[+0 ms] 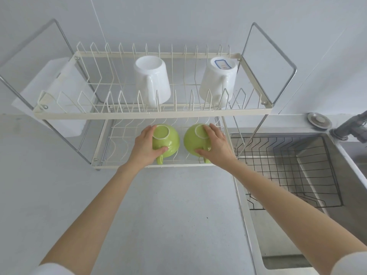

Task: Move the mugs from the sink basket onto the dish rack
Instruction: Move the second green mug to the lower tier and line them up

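Two green mugs sit upside down on the lower tier of the cream wire dish rack (153, 114). My left hand (145, 144) grips the left green mug (170, 138), thumb near its handle. My right hand (215, 144) grips the right green mug (191, 138) in the same way. On the upper tier two white mugs stand upside down, one in the middle (154, 82) and one at the right (215, 84) with a blue-edged label on its base. The dark wire sink basket (288, 167) in the sink holds no mugs.
A steel sink (337, 195) lies to the right, with a faucet (353, 128) and a round metal drain cap (319, 120) behind it. A white cutting board (59, 92) hangs at the rack's left end. Grey countertop (168, 215) stretches in front of the rack.
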`<action>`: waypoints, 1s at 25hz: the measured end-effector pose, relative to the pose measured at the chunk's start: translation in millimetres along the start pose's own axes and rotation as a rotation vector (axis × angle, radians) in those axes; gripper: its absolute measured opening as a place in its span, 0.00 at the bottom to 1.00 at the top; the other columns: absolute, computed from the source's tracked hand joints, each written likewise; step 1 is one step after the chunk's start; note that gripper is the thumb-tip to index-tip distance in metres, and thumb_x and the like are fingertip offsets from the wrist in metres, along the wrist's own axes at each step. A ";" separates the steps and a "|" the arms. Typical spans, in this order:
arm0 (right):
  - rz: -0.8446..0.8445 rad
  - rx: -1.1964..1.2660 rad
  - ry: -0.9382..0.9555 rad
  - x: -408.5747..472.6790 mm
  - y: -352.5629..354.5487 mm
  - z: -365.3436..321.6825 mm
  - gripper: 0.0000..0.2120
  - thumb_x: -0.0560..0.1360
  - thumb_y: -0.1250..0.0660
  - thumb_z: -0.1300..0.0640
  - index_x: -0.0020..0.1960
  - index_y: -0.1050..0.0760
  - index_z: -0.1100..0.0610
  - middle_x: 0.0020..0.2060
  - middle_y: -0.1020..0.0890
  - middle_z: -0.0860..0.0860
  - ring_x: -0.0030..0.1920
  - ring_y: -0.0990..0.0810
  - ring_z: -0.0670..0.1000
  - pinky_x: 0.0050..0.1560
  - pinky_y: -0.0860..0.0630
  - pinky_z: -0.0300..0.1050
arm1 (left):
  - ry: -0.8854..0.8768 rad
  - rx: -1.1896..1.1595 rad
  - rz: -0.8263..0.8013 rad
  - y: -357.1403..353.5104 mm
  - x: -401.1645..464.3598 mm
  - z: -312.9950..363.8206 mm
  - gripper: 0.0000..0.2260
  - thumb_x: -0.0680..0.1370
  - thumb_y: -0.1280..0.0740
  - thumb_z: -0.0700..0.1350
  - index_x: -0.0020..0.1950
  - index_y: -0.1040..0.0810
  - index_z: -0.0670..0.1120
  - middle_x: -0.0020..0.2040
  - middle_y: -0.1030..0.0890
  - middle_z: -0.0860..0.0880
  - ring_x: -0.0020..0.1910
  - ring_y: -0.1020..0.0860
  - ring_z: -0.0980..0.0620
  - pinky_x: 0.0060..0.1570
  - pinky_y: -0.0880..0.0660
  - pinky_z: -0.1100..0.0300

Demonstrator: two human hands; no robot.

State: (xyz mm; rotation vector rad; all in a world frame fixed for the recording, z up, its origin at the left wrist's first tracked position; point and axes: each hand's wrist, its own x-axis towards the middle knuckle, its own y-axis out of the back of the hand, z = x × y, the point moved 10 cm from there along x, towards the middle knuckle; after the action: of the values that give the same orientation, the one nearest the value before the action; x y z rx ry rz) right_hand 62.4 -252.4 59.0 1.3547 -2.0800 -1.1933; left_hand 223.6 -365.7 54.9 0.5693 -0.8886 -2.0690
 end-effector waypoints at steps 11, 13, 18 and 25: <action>-0.035 -0.022 -0.001 1.6 11.1 13.8 0.43 0.69 0.28 0.53 0.75 0.50 0.55 0.74 0.43 0.51 0.73 0.42 0.56 0.70 0.37 0.53 | 0.002 0.053 0.008 -16.1 3.1 16.0 0.35 0.70 0.29 0.47 0.72 0.44 0.43 0.73 0.40 0.41 0.71 0.39 0.38 0.71 0.41 0.48; -0.025 -0.018 -0.008 0.2 12.6 16.3 0.43 0.69 0.28 0.53 0.75 0.50 0.56 0.74 0.43 0.51 0.73 0.42 0.57 0.70 0.37 0.53 | -0.008 0.058 0.000 -19.3 2.0 18.3 0.35 0.71 0.30 0.47 0.72 0.44 0.43 0.73 0.40 0.41 0.71 0.40 0.38 0.70 0.42 0.48; -0.004 -0.012 -0.023 -1.4 14.9 22.1 0.42 0.69 0.28 0.54 0.75 0.50 0.56 0.74 0.43 0.51 0.72 0.41 0.56 0.69 0.35 0.53 | -0.002 0.052 -0.012 -23.8 -0.2 20.5 0.35 0.72 0.31 0.47 0.73 0.46 0.44 0.75 0.43 0.42 0.72 0.42 0.39 0.71 0.42 0.48; -0.009 -0.018 -0.022 0.5 14.8 22.4 0.43 0.69 0.28 0.54 0.75 0.49 0.56 0.74 0.43 0.51 0.72 0.41 0.56 0.69 0.34 0.54 | 0.004 0.064 -0.009 -23.4 -1.0 20.6 0.35 0.72 0.31 0.48 0.73 0.47 0.45 0.75 0.44 0.43 0.73 0.42 0.40 0.70 0.40 0.46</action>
State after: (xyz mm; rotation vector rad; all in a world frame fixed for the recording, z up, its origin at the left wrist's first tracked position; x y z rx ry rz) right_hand 38.4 -240.4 58.4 1.3499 -2.0753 -1.2336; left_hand 199.3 -346.6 50.8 0.6113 -0.9542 -2.0528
